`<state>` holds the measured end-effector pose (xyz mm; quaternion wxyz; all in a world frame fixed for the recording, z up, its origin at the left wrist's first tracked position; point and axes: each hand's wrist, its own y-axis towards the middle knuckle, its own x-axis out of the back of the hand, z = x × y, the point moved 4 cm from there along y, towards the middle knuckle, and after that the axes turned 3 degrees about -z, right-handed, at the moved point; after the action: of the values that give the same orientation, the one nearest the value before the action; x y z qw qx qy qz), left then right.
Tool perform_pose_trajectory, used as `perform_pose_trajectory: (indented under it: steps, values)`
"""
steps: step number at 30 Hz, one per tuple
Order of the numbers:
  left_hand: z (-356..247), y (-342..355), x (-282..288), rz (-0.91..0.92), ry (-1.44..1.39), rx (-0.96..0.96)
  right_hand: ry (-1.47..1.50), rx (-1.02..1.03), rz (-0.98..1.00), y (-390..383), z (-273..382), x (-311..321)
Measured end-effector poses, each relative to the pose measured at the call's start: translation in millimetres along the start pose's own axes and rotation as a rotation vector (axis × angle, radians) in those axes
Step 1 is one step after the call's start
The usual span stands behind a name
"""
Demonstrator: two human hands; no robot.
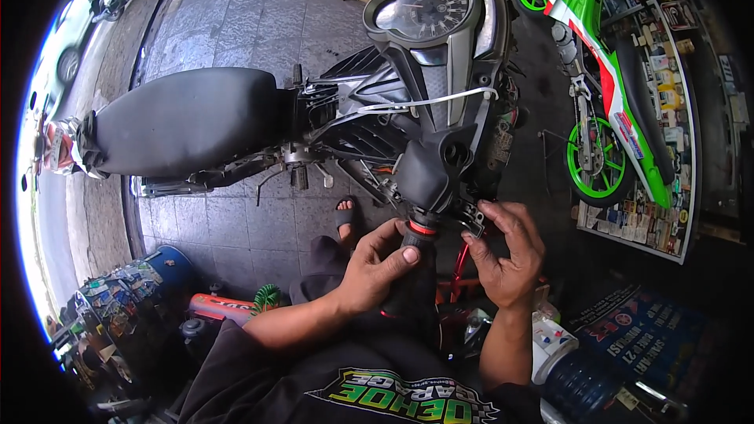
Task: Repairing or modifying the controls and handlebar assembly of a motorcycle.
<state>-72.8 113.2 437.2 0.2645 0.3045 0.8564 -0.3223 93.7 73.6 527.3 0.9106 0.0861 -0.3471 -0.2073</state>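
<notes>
The motorcycle handlebar's near end points toward me, with a black rubber handlebar grip (419, 245) and a red ring at its inner edge. My left hand (375, 265) is closed around this grip, thumb on top and fingertips behind it. Just to the right, my right hand (509, 255) pinches a small dark metal lever bracket (472, 220) between thumb and forefinger. A red lever (459, 263) hangs below the bracket; its far part is hidden. Above the grip is a black handlebar cover (425, 175), and a round speedometer (430, 6) sits farther up.
The motorcycle's long black seat (184, 119) stretches left, and a white cable (424, 102) crosses its front. A green motorcycle (613, 71) stands by a display case (682, 122) at right. A blue drum (169, 265) and a red-orange cylinder (218, 306) stand lower left. A large bottle (585, 383) is lower right.
</notes>
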Motion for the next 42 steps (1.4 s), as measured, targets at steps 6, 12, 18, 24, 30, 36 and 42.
perform_pose_trajectory:
  steps: [6, 12, 18, 24, 30, 36, 42]
  values:
    - [-6.3, -2.7, -0.8, -0.032, 0.044, 0.036, -0.056, 0.026, 0.042, 0.5, 6.5, -2.0]
    - [-12.9, -2.2, -6.9, -0.025, 0.021, 0.016, -0.048, 0.029, 0.024, 0.2, 6.8, -4.3]
    - [-12.3, -1.5, -6.2, -0.064, 0.036, -0.008, -0.036, 0.0, 0.033, -2.0, 3.0, -6.1]
    - [-14.5, 0.6, -5.0, -0.057, 0.091, -0.089, -0.026, 0.031, -0.011, -2.1, 2.2, -7.5]
    - [-11.1, -1.6, -3.2, -0.008, 0.034, 0.087, 0.011, -0.017, 0.0, -2.8, -1.1, -8.9]
    - [-2.8, 0.0, -1.7, 0.013, -0.048, 0.118, 0.021, 0.038, -0.022, -2.1, -1.9, -6.6]
    - [-2.3, 2.4, -2.3, 0.022, -0.039, 0.133, 0.111, 0.002, -0.066, -6.7, -3.2, -4.6]
